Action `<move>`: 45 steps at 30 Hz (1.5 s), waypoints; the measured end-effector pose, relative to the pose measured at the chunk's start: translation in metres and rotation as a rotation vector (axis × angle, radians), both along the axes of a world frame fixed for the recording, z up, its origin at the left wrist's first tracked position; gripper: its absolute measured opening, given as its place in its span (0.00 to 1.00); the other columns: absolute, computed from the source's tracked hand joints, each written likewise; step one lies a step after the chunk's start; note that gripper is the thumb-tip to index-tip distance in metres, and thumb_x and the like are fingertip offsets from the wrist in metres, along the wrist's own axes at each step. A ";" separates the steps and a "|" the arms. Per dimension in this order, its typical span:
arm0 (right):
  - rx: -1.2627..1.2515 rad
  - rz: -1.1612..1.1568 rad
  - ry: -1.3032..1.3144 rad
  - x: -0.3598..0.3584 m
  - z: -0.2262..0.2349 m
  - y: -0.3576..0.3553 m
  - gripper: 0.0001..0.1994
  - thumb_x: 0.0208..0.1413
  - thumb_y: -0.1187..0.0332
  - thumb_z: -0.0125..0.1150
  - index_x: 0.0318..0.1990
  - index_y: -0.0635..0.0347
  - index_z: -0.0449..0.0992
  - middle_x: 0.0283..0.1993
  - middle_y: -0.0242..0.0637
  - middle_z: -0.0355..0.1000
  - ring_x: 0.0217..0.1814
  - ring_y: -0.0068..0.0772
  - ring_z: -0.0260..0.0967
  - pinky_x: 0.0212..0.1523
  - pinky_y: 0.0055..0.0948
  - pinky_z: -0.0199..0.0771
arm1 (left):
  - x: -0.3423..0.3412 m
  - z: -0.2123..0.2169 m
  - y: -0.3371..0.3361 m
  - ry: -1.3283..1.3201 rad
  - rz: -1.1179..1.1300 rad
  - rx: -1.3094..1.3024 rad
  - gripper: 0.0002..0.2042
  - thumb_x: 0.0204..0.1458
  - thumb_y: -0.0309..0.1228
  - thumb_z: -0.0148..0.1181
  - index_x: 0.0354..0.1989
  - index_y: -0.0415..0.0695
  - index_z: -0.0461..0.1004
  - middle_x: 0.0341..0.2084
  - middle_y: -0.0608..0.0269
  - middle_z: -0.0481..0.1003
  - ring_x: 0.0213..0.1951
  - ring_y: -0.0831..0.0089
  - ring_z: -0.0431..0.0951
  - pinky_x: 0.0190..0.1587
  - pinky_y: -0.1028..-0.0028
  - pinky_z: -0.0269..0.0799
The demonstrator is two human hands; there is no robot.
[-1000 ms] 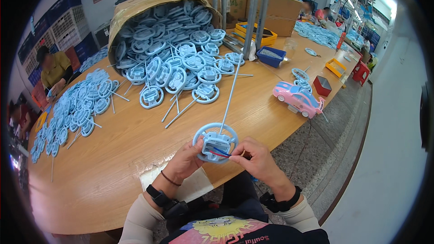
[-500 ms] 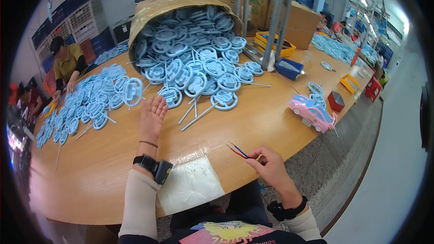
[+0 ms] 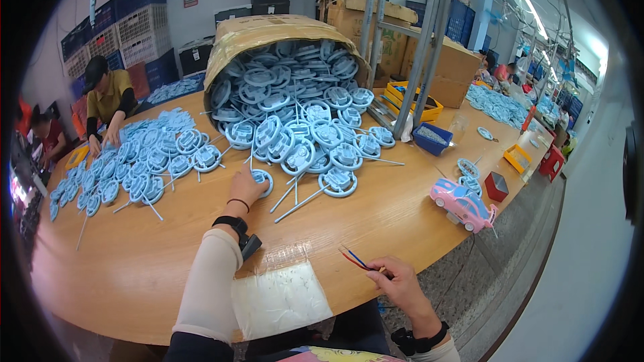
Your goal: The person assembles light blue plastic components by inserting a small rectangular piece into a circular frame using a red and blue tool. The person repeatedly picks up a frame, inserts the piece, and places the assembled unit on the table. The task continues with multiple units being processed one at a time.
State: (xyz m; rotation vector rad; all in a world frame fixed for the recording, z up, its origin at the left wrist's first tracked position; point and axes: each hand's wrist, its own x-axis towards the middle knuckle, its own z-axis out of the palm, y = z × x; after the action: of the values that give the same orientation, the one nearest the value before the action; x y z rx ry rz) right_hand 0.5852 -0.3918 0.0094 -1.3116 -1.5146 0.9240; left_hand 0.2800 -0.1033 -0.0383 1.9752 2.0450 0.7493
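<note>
My left hand (image 3: 248,188) reaches to the near edge of the big heap and is closed on a light-blue toy steering wheel (image 3: 266,185), a ring with a thin rod; its fingertips are partly hidden. More such steering wheels (image 3: 327,134) spill from a carton lying on its side. Low over the table, near its front edge, my right hand (image 3: 397,281) pinches two thin wires (image 3: 355,259), one red and one blue, their bare ends pointing away to the left. A white sheet (image 3: 282,300) lies flat on the table between my forearms.
The carton (image 3: 221,40) stands behind the heap, beside a metal frame (image 3: 410,80). To the right are a pink toy car (image 3: 463,204), a red box (image 3: 496,186) and a blue bin (image 3: 431,138). At the far left a co-worker (image 3: 111,100) handles another pile of blue wheels (image 3: 144,154).
My left hand, open and palm up before, has turned over and closed on a steering wheel at the heap's edge. My right hand still holds the wires. The view has shifted slightly.
</note>
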 end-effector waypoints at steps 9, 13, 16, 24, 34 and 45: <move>0.066 0.029 0.302 -0.032 0.001 0.013 0.09 0.51 0.75 0.59 0.40 0.63 0.72 0.32 0.32 0.69 0.23 0.13 0.63 0.23 0.14 0.63 | 0.058 0.059 -0.183 -0.238 -0.601 0.331 0.35 0.28 0.42 0.73 0.44 0.38 0.63 0.38 0.50 0.68 0.40 0.56 0.70 0.43 0.67 0.67; 0.041 0.066 0.244 -0.046 0.012 0.019 0.10 0.51 0.73 0.59 0.40 0.63 0.71 0.29 0.28 0.69 0.21 0.10 0.60 0.21 0.13 0.60 | 0.076 0.069 -0.228 -0.297 -0.661 0.434 0.38 0.31 0.39 0.72 0.51 0.36 0.60 0.41 0.51 0.67 0.46 0.59 0.68 0.47 0.68 0.66; 0.112 0.008 0.263 -0.027 0.026 0.014 0.09 0.50 0.72 0.59 0.39 0.63 0.71 0.28 0.26 0.68 0.20 0.10 0.59 0.21 0.12 0.59 | 0.091 0.077 -0.226 -0.717 -0.758 0.251 0.34 0.41 0.35 0.67 0.55 0.35 0.58 0.45 0.54 0.68 0.49 0.66 0.67 0.49 0.70 0.65; 0.227 -0.026 0.278 -0.001 0.060 0.009 0.10 0.51 0.72 0.59 0.41 0.64 0.71 0.28 0.28 0.68 0.20 0.12 0.59 0.21 0.14 0.60 | 0.105 0.081 -0.201 -1.483 -0.850 -0.526 0.15 0.57 0.34 0.49 0.50 0.41 0.66 0.37 0.63 0.73 0.35 0.75 0.76 0.37 0.73 0.76; 0.453 -0.078 -0.430 0.031 0.078 0.013 0.06 0.47 0.73 0.60 0.33 0.63 0.75 0.28 0.41 0.71 0.29 0.37 0.70 0.30 0.28 0.67 | 0.115 0.090 -0.162 -1.381 -0.743 -0.350 0.14 0.55 0.34 0.52 0.48 0.44 0.69 0.32 0.65 0.74 0.28 0.76 0.76 0.33 0.74 0.77; 0.335 -0.028 -0.086 0.044 0.087 0.042 0.04 0.48 0.77 0.59 0.32 0.64 0.75 0.27 0.33 0.72 0.24 0.19 0.65 0.24 0.18 0.63 | 0.114 0.087 -0.145 -1.251 -0.635 -0.269 0.13 0.54 0.36 0.55 0.44 0.43 0.72 0.27 0.70 0.73 0.23 0.82 0.73 0.28 0.80 0.74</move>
State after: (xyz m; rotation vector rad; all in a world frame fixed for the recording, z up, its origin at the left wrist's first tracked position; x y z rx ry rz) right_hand 0.6290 -0.3497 0.0966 -1.1353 -1.6312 0.5707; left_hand 0.3942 -0.2484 0.0483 1.2573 0.6910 1.0548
